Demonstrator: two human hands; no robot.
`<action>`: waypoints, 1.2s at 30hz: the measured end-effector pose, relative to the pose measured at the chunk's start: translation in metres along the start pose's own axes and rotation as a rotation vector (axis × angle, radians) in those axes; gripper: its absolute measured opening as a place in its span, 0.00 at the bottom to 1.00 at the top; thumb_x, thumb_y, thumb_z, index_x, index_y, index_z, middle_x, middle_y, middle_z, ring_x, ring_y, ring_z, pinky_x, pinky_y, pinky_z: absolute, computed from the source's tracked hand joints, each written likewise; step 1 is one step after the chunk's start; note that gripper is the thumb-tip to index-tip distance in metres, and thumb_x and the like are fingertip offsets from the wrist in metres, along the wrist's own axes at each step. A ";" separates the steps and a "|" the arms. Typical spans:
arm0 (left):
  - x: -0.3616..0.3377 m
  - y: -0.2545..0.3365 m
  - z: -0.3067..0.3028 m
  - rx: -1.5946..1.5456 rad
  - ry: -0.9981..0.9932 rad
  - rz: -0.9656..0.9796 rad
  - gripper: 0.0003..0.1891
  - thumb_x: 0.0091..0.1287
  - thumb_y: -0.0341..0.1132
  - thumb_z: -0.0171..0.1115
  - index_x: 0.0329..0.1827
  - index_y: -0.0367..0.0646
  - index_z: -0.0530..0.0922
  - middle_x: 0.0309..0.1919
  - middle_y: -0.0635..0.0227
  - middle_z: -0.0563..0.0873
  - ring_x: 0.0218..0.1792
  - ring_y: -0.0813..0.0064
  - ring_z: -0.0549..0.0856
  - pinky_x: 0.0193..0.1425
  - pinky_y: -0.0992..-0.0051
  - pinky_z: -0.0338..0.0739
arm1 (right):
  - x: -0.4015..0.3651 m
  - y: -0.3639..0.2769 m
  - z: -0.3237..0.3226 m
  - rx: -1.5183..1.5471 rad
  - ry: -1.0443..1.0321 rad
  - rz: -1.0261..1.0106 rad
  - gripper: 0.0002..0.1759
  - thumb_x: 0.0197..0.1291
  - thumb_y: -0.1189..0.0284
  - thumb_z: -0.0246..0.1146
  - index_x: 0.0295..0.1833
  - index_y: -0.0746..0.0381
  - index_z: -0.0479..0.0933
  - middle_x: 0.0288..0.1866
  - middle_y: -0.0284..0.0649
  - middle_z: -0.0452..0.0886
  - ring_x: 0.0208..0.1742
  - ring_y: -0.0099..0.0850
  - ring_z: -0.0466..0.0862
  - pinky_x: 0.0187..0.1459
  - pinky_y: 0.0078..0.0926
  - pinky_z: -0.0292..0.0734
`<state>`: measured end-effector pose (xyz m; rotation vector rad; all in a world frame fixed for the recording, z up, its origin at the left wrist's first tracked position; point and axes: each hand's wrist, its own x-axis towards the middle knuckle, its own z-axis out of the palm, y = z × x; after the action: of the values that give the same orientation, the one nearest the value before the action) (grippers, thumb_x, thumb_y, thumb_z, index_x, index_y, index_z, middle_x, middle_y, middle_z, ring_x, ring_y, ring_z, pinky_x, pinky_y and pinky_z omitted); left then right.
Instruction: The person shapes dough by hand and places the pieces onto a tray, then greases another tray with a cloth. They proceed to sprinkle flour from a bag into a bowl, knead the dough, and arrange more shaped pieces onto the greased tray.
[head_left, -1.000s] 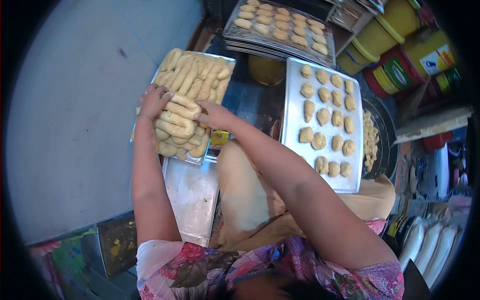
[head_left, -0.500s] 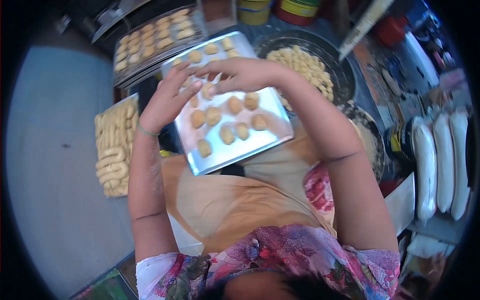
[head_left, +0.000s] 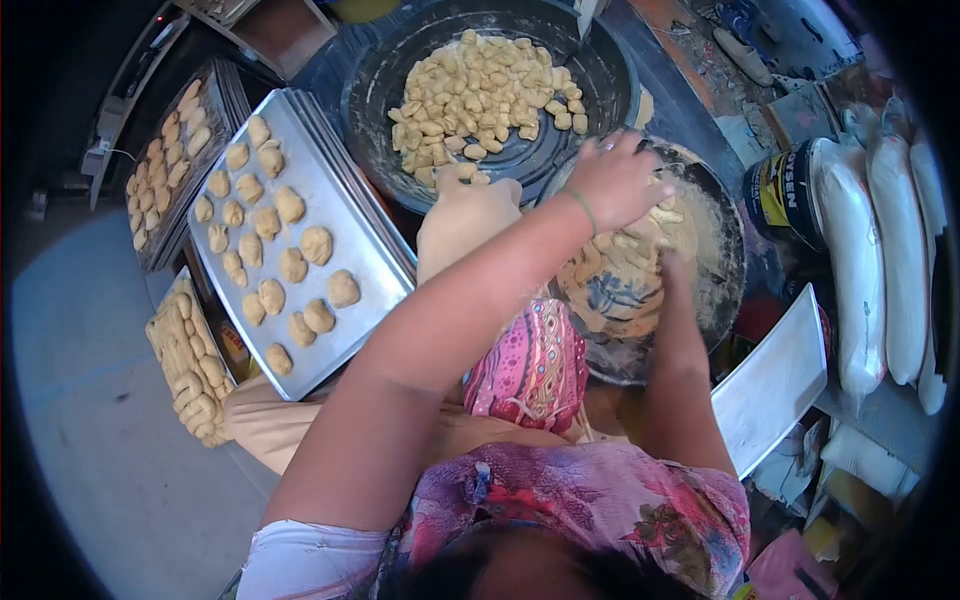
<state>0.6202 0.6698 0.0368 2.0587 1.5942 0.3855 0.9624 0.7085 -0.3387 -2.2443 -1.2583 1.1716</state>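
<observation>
My left hand [head_left: 622, 182], with a green band at the wrist, is over a round dark pan [head_left: 735, 285] of pale powder, its fingers apart. Small dough pieces [head_left: 665, 212] lie just below its fingers. My right hand [head_left: 677, 268] reaches into the same pan from the near side; its fingers are blurred and lost against the powder. Beside this pan, a large black basin [head_left: 362, 120] contains many small dough pieces [head_left: 465, 90]. To the left, a metal tray [head_left: 375, 300] on a stack of trays bears rows of round dough balls [head_left: 316, 244].
Another tray of dough pieces [head_left: 160, 170] is at the upper left. Below it lies a bag of shaped dough [head_left: 190, 370]. A metal sheet [head_left: 775, 390] leans at the right, near a dark bucket [head_left: 775, 195] and long white plastic-wrapped packages [head_left: 850, 270]. A patterned pink cloth [head_left: 530, 365] hangs near my lap.
Both hands have left the dough tray and moved right to the powder pan. The tray now rests on the stack at left instead of over my lap. The view has shifted right.
</observation>
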 end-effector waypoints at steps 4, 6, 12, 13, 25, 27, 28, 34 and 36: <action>0.021 -0.026 0.035 0.211 -0.309 -0.071 0.27 0.66 0.55 0.53 0.59 0.44 0.76 0.60 0.55 0.73 0.63 0.55 0.70 0.67 0.53 0.55 | -0.100 -0.029 0.059 -0.364 0.246 -0.325 0.46 0.48 0.49 0.68 0.66 0.67 0.64 0.64 0.60 0.69 0.67 0.51 0.67 0.66 0.44 0.61; 0.032 -0.032 0.026 0.179 -0.305 -0.080 0.27 0.66 0.55 0.53 0.59 0.44 0.76 0.60 0.56 0.74 0.63 0.56 0.71 0.65 0.52 0.57 | -0.103 -0.038 0.117 -0.358 0.254 -0.383 0.52 0.47 0.49 0.69 0.70 0.67 0.57 0.70 0.61 0.60 0.72 0.50 0.60 0.70 0.46 0.56; 0.049 -0.026 0.031 0.206 -0.368 -0.149 0.29 0.65 0.56 0.54 0.62 0.46 0.73 0.59 0.58 0.75 0.63 0.59 0.72 0.64 0.50 0.58 | -0.132 -0.112 0.169 -0.254 0.145 0.185 0.49 0.51 0.47 0.65 0.71 0.65 0.57 0.70 0.56 0.63 0.73 0.46 0.62 0.68 0.49 0.57; 0.049 -0.026 0.033 0.229 -0.424 -0.145 0.29 0.65 0.57 0.54 0.62 0.47 0.73 0.59 0.59 0.75 0.63 0.59 0.72 0.64 0.50 0.59 | -0.135 -0.109 0.163 -0.266 0.059 0.175 0.47 0.51 0.47 0.64 0.69 0.66 0.60 0.67 0.57 0.66 0.69 0.46 0.66 0.65 0.47 0.61; 0.042 -0.051 0.034 0.075 -0.597 -0.105 0.28 0.63 0.53 0.58 0.58 0.41 0.75 0.52 0.51 0.82 0.54 0.53 0.80 0.57 0.64 0.72 | -0.183 -0.114 0.013 -0.022 -0.158 -0.453 0.33 0.60 0.56 0.61 0.66 0.63 0.68 0.58 0.48 0.74 0.57 0.35 0.74 0.61 0.34 0.67; 0.036 -0.045 0.031 0.042 -0.581 -0.133 0.28 0.63 0.53 0.58 0.57 0.40 0.76 0.52 0.50 0.81 0.54 0.55 0.80 0.57 0.63 0.72 | -0.193 -0.109 -0.021 0.906 -0.216 -0.121 0.44 0.59 0.49 0.61 0.75 0.58 0.54 0.72 0.48 0.60 0.70 0.41 0.64 0.67 0.43 0.61; 0.034 -0.042 0.029 0.029 -0.568 -0.155 0.28 0.63 0.53 0.58 0.57 0.39 0.76 0.52 0.50 0.81 0.53 0.55 0.80 0.57 0.63 0.72 | -0.190 -0.092 -0.033 1.262 -0.139 -0.081 0.49 0.57 0.45 0.61 0.76 0.55 0.47 0.74 0.48 0.57 0.71 0.43 0.61 0.68 0.48 0.59; 0.020 -0.043 0.049 0.102 -0.587 -0.047 0.26 0.63 0.52 0.58 0.54 0.40 0.78 0.50 0.54 0.83 0.51 0.58 0.81 0.55 0.64 0.73 | -0.167 0.034 -0.131 2.280 0.476 -0.569 0.56 0.52 0.29 0.48 0.70 0.66 0.54 0.66 0.51 0.68 0.66 0.49 0.68 0.67 0.57 0.57; 0.010 -0.037 0.045 0.159 -0.561 -0.020 0.25 0.63 0.53 0.58 0.52 0.41 0.79 0.50 0.56 0.83 0.52 0.59 0.81 0.55 0.64 0.73 | -0.137 0.079 -0.151 2.311 0.451 -0.640 0.57 0.53 0.27 0.40 0.67 0.71 0.59 0.66 0.52 0.68 0.67 0.48 0.68 0.68 0.56 0.57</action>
<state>0.6159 0.6762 -0.0219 2.0198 1.3247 -0.3166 1.0859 0.5693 -0.2245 -0.1904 0.0961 0.7316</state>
